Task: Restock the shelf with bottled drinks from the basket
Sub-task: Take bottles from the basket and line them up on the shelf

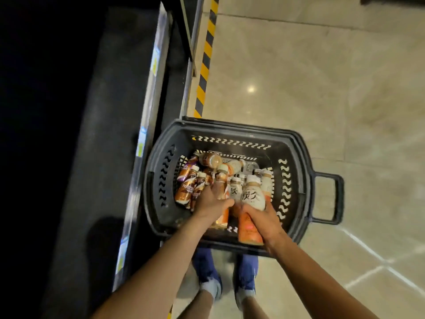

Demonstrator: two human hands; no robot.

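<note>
Was leaning over the basket [296, 157], which sat on the tiled floor [322, 88] just right of the dark shelf [110, 134]. All the bottles [186, 185] were piled inside it, mostly on their sides, brown ones to the left and white ones to the right. My right hand [264, 218] was wrapped round the near end of a white bottle [253, 196] with black lettering, and an orange bottle [249, 231] lay right under it. My left hand [210, 202] was down in the middle of the pile, fingers curled round a brown bottle [221, 184], though it was kinda blurry there. The shelf had price tags [142, 139] along its edge.
</note>
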